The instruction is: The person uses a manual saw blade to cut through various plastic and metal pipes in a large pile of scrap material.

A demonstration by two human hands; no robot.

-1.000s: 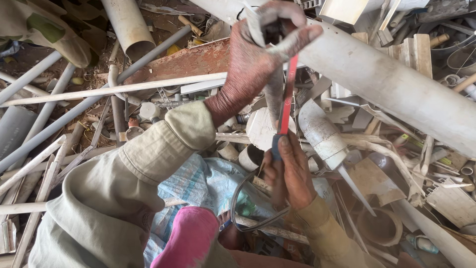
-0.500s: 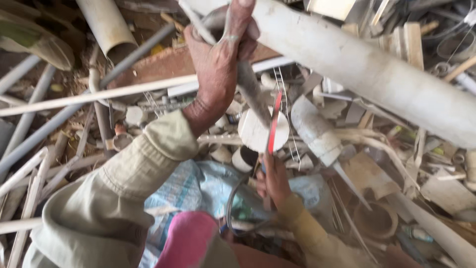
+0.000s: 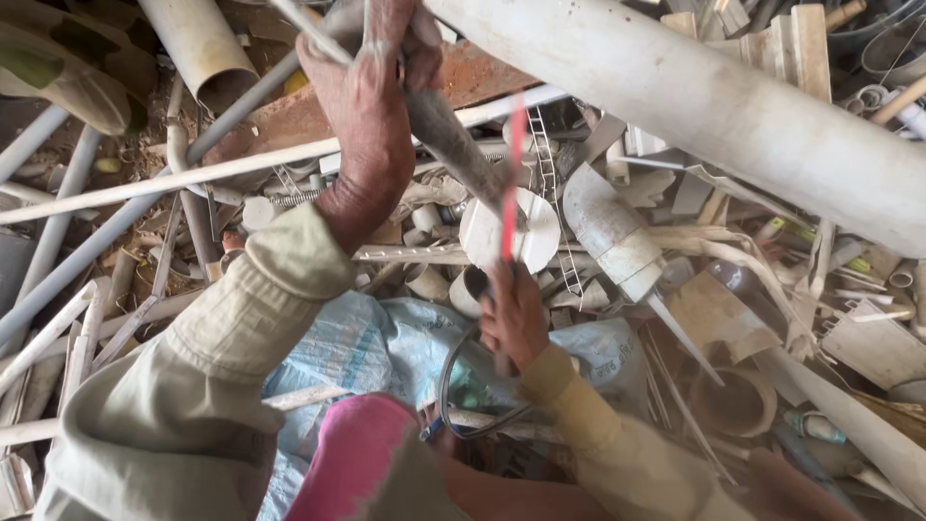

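Nearest, the right hand (image 3: 513, 314) sits low at the centre, fingers closed around the handle of a thin red-bladed hacksaw (image 3: 511, 183) whose blade rises almost straight up and away from it. Beyond, the left hand (image 3: 371, 96) is raised, wrapped tight around a narrow, dirty grey plastic pipe (image 3: 453, 145). The pipe's long axis slants down to the right from that grip, crossing just behind the blade; the two appear to meet near a round white pipe cap (image 3: 509, 232). The left hand is the nearer one to the pipe. Farther off lies a large white plastic pipe (image 3: 733, 116) across the scrap heap.
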